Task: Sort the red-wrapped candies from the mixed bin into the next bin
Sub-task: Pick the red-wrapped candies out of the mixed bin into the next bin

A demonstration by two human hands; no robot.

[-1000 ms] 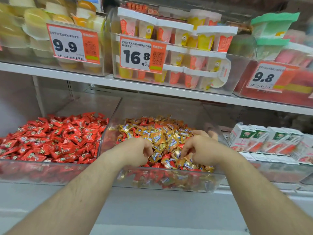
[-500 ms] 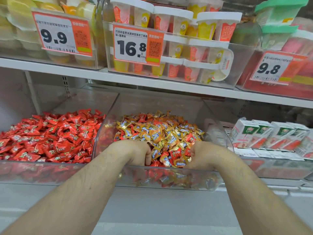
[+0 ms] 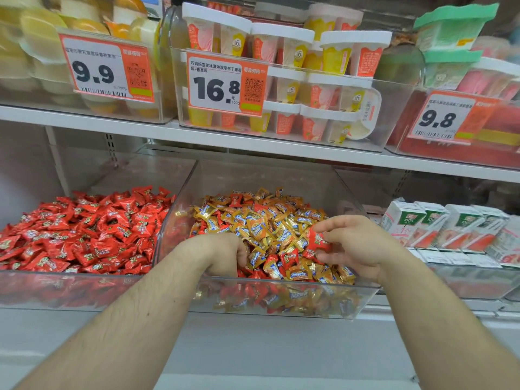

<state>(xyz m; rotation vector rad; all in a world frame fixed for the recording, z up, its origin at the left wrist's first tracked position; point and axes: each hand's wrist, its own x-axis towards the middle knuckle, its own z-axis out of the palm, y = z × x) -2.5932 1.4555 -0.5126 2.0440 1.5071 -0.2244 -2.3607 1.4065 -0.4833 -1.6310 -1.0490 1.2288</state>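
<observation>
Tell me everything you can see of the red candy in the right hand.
The red candy is a small glossy red wrapper with a green-and-white print, text unreadable. The right hand pinches it between thumb and fingers, tilted, raised just above the pile in the mixed bin, near its right side. Its far edge is hidden by the fingers.

Your left hand [image 3: 222,253] buries its fingertips among the wrappers, so its grip is hidden. The picture's edge cuts the red bin [image 3: 70,288] at left.

Small cartons [image 3: 439,226] fill the right-hand bin, while pudding cups [image 3: 284,80] and orange price tags [image 3: 225,83] line the upper shelf [image 3: 140,130]
</observation>
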